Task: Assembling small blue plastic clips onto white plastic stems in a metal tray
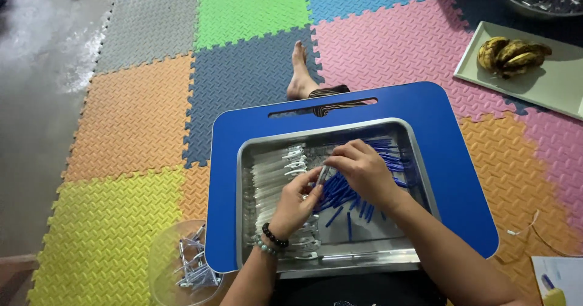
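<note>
- Bowl, left of the wrists, holds finished clear pens.
- Left hand pinches a clear barrel; best kept steady.
- Right hand closes its fingertips on the barrel's top, over the blue refills in the tray; press straight.

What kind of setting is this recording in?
Probably a home floor used for piecework: colourful interlocking foam mats, a blue lap desk with a metal tray of blue pen parts, bananas nearby.

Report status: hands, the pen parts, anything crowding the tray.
Both hands, left and right, pinch one clear pen barrel. Blue refills piled beneath in steel tray. Nothing blocking.
</note>
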